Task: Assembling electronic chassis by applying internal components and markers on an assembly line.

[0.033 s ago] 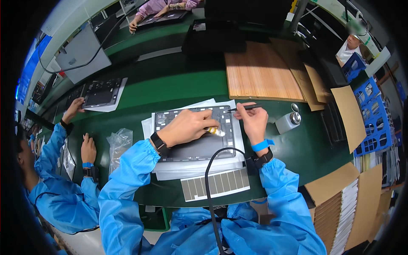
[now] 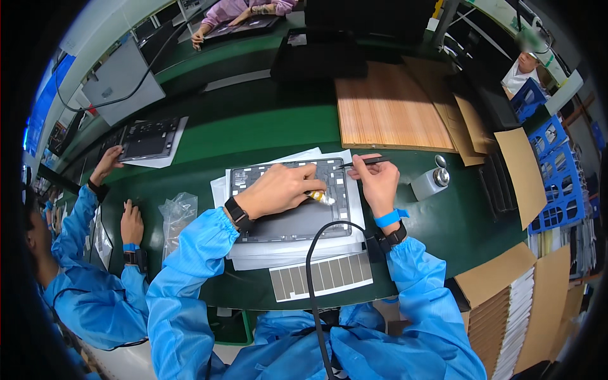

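A flat dark panel (image 2: 285,223), framed with small pale pads, lies on white sheets (image 2: 253,258) before me. Over its upper middle is my left hand (image 2: 282,188), its fingers closed round a small yellow-and-white wad (image 2: 322,197) whose material I cannot make out. The wad's white end points toward the panel's right side. At the upper right corner, my right hand (image 2: 380,180) pinches slim black tweezers (image 2: 367,161). Their tip reaches the panel's edge; whether it touches is too small to tell.
A metal-topped bottle (image 2: 430,183) stands right of my right hand. Below the panel lies a sheet of grey strips (image 2: 322,276), crossed by a black cable (image 2: 308,266). Left are a clear plastic bag (image 2: 179,218) and a co-worker's hands (image 2: 132,223). A wooden board (image 2: 392,107) lies beyond.
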{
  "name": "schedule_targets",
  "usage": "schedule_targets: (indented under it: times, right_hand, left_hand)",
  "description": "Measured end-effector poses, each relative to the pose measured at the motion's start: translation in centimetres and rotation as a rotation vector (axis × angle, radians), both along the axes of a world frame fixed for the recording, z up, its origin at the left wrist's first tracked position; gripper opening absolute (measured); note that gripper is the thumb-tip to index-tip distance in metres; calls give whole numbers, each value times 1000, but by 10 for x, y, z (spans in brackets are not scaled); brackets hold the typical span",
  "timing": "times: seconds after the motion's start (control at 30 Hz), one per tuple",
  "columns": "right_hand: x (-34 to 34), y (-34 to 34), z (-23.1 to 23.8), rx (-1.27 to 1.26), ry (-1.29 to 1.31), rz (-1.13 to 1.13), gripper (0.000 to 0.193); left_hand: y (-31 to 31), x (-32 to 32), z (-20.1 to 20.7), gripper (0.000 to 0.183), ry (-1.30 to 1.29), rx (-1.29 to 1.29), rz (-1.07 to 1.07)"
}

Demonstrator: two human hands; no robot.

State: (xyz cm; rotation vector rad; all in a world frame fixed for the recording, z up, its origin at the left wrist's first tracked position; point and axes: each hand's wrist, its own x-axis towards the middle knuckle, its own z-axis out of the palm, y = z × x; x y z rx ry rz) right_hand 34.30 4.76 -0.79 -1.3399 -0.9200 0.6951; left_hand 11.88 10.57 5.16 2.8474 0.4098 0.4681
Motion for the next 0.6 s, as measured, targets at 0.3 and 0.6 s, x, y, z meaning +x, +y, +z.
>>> schedule_targets:
  times: [0.3, 0.6]
  right_hand:
    - [-1, 6, -6, -9, 53, 13, 21]
    - [-3, 5, -7, 1, 32, 8, 20]
  left_hand:
    - [14, 9, -16, 34, 82, -12, 15]
    - [20, 16, -15, 48, 215, -55, 78]
